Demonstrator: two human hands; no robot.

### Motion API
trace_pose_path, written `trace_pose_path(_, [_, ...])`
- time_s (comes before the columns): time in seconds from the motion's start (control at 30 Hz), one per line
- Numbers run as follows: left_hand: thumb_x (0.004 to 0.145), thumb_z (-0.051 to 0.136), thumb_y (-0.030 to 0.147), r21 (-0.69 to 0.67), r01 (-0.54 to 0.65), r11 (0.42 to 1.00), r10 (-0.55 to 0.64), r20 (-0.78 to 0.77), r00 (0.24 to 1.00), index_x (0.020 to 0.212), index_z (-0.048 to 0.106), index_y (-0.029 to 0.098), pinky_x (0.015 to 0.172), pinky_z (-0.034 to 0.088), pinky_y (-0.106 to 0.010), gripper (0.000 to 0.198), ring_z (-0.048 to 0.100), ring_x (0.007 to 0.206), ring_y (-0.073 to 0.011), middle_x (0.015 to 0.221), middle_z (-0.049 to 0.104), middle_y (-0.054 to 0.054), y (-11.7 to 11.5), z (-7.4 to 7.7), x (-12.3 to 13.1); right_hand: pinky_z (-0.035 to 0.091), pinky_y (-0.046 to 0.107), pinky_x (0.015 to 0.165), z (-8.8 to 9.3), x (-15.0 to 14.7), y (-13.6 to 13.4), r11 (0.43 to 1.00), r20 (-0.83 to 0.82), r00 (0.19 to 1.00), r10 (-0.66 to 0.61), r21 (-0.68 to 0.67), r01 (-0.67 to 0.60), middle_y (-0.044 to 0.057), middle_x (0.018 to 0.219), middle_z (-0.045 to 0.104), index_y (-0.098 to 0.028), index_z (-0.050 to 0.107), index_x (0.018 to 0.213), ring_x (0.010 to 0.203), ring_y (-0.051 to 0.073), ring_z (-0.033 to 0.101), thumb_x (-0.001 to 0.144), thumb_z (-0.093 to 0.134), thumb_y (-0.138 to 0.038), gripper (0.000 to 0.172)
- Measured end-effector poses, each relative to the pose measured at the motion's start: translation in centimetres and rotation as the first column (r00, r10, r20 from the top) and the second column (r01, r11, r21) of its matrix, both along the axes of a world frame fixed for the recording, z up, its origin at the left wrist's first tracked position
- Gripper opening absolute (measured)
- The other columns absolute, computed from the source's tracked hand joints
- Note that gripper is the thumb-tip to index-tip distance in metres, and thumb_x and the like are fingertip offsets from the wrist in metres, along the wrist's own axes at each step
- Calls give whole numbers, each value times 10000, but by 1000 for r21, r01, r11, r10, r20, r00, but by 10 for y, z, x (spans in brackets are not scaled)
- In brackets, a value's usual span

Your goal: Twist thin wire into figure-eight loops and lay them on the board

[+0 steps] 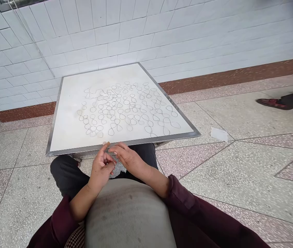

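Observation:
A white board with a steel frame (66,113) rests tilted against my knees. Many dark looped threads (125,110) lie in rows on its surface, forming a lace-like pattern. Just below the board's near edge, my left hand (101,166) and my right hand (127,158) meet, fingers curled together. A small grey lacy mesh piece (117,169) hangs beneath them, and a tiny tan tip (107,143) shows above my left fingers. What my fingers pinch is partly hidden.
A grey cloth (128,213) covers my lap, above dark trousers (66,175). White wall tiles with a brown skirting (236,74) run behind the board. A paper scrap (219,134) lies on the speckled floor. Another person's foot in a dark red shoe (273,103) is at right.

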State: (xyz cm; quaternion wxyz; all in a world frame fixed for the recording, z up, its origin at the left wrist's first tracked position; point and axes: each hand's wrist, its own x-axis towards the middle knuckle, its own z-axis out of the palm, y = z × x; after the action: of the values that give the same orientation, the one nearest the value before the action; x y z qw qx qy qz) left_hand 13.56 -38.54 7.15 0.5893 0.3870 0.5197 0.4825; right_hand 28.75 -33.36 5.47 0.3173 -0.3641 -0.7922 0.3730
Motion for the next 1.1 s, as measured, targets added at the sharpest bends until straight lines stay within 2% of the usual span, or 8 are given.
trace_pose_path(0.17, [745,691,178,-13,19,1000,-19,8,1000,1447,409,231,441,427,-197,759,513,545,-94,734,528,54,-3,0,0,503,295,695,4,2,3,995,-44,995,90,58,-87,41,938,574,-259,663,957,787,156,560,927,394,-147,293])
trace_pose_path(0.33, [740,684,159,-10,28,1000,-28,10,1000,1424,446,228,440,431,-200,727,522,546,-98,723,524,54,-4,1,2,504,298,694,-2,-2,-2,996,-28,999,33,85,-30,43,967,608,-253,681,886,848,183,589,882,473,-131,241])
trace_pose_path(0.53, [741,661,133,1,24,1000,-24,-6,1000,1434,431,209,446,432,-199,734,517,548,-98,715,529,55,-3,3,1,540,297,699,-1,-4,-3,991,-41,998,-37,128,43,43,937,581,-249,644,1014,796,158,590,947,416,-134,264])
trace_pose_path(0.63, [743,657,127,10,27,1000,-27,1,1000,1434,427,209,448,433,-200,733,516,551,-98,720,538,52,-4,1,-1,544,283,713,0,-3,0,986,-43,999,-31,164,38,36,906,573,-250,630,1038,801,150,593,967,441,-152,224])
trace_pose_path(0.77, [744,671,141,3,31,1000,-31,8,999,1432,431,211,442,434,-205,732,515,546,-97,726,531,54,-5,1,-1,534,264,690,0,-3,-1,979,-39,999,-24,199,31,40,916,581,-245,632,974,813,149,600,969,452,-152,203])
trace_pose_path(0.97, [732,634,115,14,31,999,-31,-18,999,1415,448,188,446,437,-199,711,497,533,-91,696,520,59,-2,3,0,507,279,681,-3,-8,-4,980,-20,997,-80,182,82,42,910,571,-232,629,946,773,148,574,942,442,-127,215])
trace_pose_path(1.03, [730,632,111,13,19,1000,-18,-12,1000,1408,452,187,454,448,-201,705,504,543,-92,707,526,57,-2,3,0,500,299,696,-4,-9,-3,987,-47,994,-95,129,100,41,881,572,-232,633,932,774,158,569,950,446,-160,201])
trace_pose_path(1.1, [738,650,129,13,-1,1000,1,7,1000,1415,437,186,464,463,-208,712,514,558,-97,722,534,54,-2,3,-1,498,318,710,-2,-9,-1,992,-107,987,-123,10,124,40,867,582,-234,632,960,778,167,570,965,453,-216,180])
